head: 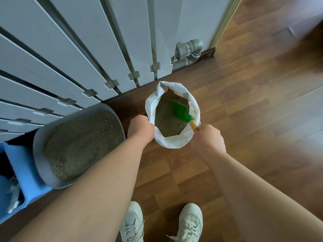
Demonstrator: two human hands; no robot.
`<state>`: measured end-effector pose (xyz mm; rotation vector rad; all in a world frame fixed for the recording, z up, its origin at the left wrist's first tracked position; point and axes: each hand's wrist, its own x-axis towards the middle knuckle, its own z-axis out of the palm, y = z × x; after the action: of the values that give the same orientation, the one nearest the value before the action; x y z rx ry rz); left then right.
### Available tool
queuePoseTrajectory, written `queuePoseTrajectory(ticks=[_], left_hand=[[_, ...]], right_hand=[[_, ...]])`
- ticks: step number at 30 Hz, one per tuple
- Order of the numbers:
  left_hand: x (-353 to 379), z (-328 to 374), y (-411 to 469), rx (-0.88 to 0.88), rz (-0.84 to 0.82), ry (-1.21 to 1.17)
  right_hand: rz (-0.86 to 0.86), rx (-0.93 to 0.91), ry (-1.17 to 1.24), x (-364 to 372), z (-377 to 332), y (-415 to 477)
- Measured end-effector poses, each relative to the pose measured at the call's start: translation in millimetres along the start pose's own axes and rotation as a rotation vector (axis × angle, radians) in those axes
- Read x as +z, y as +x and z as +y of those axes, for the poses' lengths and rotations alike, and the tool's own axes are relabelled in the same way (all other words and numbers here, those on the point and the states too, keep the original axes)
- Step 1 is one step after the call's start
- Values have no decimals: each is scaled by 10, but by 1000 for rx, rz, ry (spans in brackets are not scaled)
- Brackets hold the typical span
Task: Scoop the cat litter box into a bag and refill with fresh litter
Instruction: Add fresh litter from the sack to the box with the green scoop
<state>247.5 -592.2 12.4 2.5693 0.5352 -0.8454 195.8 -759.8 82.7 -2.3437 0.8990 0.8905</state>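
A white bag (174,142) stands open on the wooden floor, part full of grey-green litter. My left hand (139,127) grips the bag's left rim. My right hand (208,138) holds the wooden handle of a green scoop (181,110), whose blade reaches down inside the bag above the litter. To the left, a grey oval litter box (40,165) sits beside the radiator, filled with grey-green litter (83,144).
A white panel radiator (78,49) with metal pipes (190,49) lines the wall behind. A blue container (29,180) sits at the lower left. My two white shoes (160,222) stand on the wood floor (253,110), where a few litter grains lie scattered.
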Motion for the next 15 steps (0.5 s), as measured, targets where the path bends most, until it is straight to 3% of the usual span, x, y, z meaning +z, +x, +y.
queuePoseTrajectory(ticks=[9, 15], left_hand=[[-34, 17, 17, 50, -35, -65], [-32, -4, 132, 95, 12, -49]], right_hand=[[-173, 87, -99, 219, -23, 212], [-161, 85, 261, 640, -63, 519]])
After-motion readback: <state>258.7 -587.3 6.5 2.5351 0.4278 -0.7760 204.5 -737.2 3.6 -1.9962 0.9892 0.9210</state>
